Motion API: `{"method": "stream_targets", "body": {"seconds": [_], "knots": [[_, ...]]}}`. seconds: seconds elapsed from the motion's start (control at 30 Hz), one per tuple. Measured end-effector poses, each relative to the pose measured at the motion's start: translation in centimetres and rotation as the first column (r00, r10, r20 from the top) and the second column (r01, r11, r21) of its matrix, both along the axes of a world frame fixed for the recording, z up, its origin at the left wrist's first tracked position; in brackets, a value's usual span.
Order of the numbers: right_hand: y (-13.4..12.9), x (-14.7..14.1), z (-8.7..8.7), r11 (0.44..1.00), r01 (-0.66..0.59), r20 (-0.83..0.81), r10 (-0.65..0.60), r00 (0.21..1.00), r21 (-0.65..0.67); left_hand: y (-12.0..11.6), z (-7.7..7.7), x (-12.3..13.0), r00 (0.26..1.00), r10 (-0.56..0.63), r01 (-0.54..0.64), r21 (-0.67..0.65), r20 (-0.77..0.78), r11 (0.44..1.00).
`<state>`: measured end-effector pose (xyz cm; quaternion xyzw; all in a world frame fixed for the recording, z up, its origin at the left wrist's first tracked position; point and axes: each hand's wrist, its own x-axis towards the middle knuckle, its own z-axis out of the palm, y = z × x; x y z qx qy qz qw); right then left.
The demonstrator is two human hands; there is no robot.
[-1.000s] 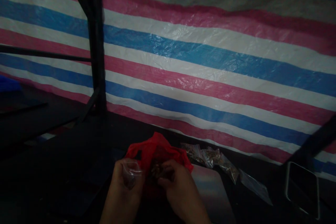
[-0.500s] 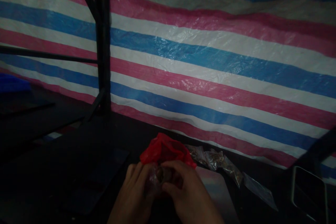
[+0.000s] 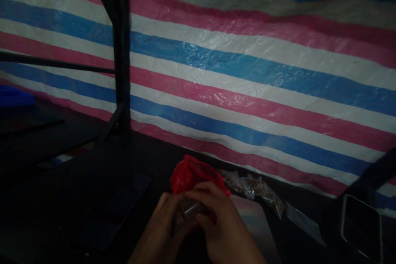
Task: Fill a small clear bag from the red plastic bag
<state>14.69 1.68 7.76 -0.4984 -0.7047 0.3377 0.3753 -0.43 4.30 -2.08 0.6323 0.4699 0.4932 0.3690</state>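
Note:
My left hand (image 3: 161, 222) has its fingers closed around a small clear plastic bag (image 3: 188, 210), low in the middle of the view. My right hand (image 3: 219, 218) curls over the same bag from the other side, thumb and fingers at its edge. The dim light and my fingers hide most of the bag, and its contents cannot be made out. Right behind my hands lies a crumpled red plastic bag (image 3: 188, 171) with its mouth gaping. A flat, shiny silver-grey panel (image 3: 253, 222) with rounded corners sits beside my right hand.
Several small zip bags with brownish contents (image 3: 256, 187) lie in a row to the right, followed by a flat zip bag (image 3: 305, 222). A phone-like device (image 3: 360, 227) is at far right. A dark flat object (image 3: 117, 210) lies left. Striped sheeting (image 3: 247, 70) hangs behind a black post (image 3: 122, 49).
My right fingers have moved inward and over the small bag, covering more of it. The brownish contents seen between my hands are now hidden. The red bag's left side has shifted slightly.

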Motion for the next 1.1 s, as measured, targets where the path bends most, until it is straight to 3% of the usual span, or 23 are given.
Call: {"method": "stream_targets", "body": {"seconds": [0.13, 0.27, 0.4, 0.5, 0.57, 0.7, 0.8, 0.93, 1.1], "knots": [[-0.3, -0.4, 0.4, 0.999, 0.024, 0.109, -0.026, 0.994, 0.023, -0.2, 0.2, 0.2, 0.996, -0.071, 0.071, -0.006, 0.052, 0.997], [-0.1, -0.2, 0.6, 0.993, 0.019, 0.069, -0.027, 0.997, 0.115, -0.2, 0.4, 0.0, 0.993, -0.074, 0.075, -0.006, 0.089, 0.997], [0.9, 1.1, -0.3, 0.941, 0.244, 0.034, -0.259, 0.965, 0.237, 0.2, 0.1, -0.1, 0.976, 0.190, -0.187, -0.030, 0.111, 0.982], [1.8, 1.4, -1.6, 0.937, 0.274, 0.173, -0.313, 0.934, 0.214, 1.0, -0.8, 0.0, 0.923, 0.384, -0.385, 0.003, 0.030, 0.923], [2.4, 1.0, -2.3, 0.941, 0.275, 0.290, -0.324, 0.901, 0.196, 1.6, -1.6, 0.1, 0.897, 0.441, -0.440, 0.041, -0.025, 0.897], [4.0, -0.3, -3.1, 0.935, 0.305, 0.479, -0.356, 0.803, 0.183, 2.1, -2.8, 0.2, 0.903, 0.419, -0.424, -0.041, -0.099, 0.905], [5.0, -0.5, -3.3, 0.937, 0.307, 0.533, -0.348, 0.771, 0.168, 1.8, -2.3, 0.5, 0.935, 0.352, -0.354, -0.119, -0.034, 0.928], [5.3, 0.2, -3.9, 0.958, 0.251, 0.478, -0.287, 0.830, 0.138, 1.1, -0.7, 0.8, 0.950, 0.305, -0.282, -0.228, 0.071, 0.932], [4.8, 0.3, -4.6, 0.969, 0.248, 0.398, -0.231, 0.888, 0.008, 1.2, 0.7, 0.4, 0.855, 0.446, -0.360, -0.316, 0.265, 0.878]]}}
